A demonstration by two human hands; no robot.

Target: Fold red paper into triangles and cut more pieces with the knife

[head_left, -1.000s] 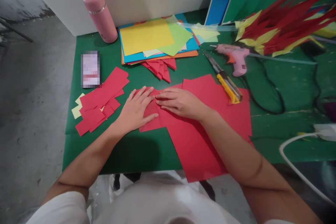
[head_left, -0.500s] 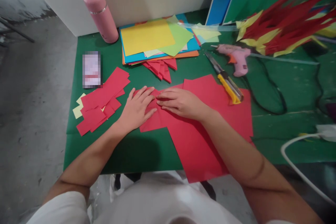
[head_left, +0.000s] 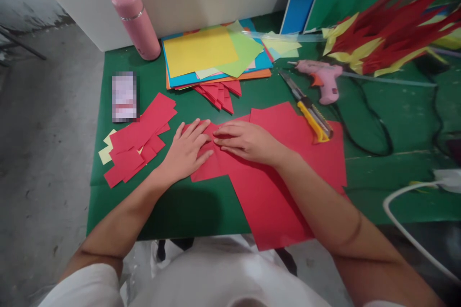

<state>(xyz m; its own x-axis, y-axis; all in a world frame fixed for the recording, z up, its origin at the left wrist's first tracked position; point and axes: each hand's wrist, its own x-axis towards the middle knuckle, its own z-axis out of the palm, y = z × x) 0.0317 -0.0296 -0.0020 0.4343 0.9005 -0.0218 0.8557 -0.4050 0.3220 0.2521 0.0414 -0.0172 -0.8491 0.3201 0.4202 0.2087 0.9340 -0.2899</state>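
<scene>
Here the small red paper (head_left: 215,165) is held flat on the green table (head_left: 201,213) by the left hand (head_left: 186,149), fingers spread; it is touched by bent fingertips of the right hand (head_left: 248,141), any pinch impossible to tell. Large red sheets (head_left: 261,206) are partly overlapped by a yellow cutter (head_left: 310,114).
</scene>
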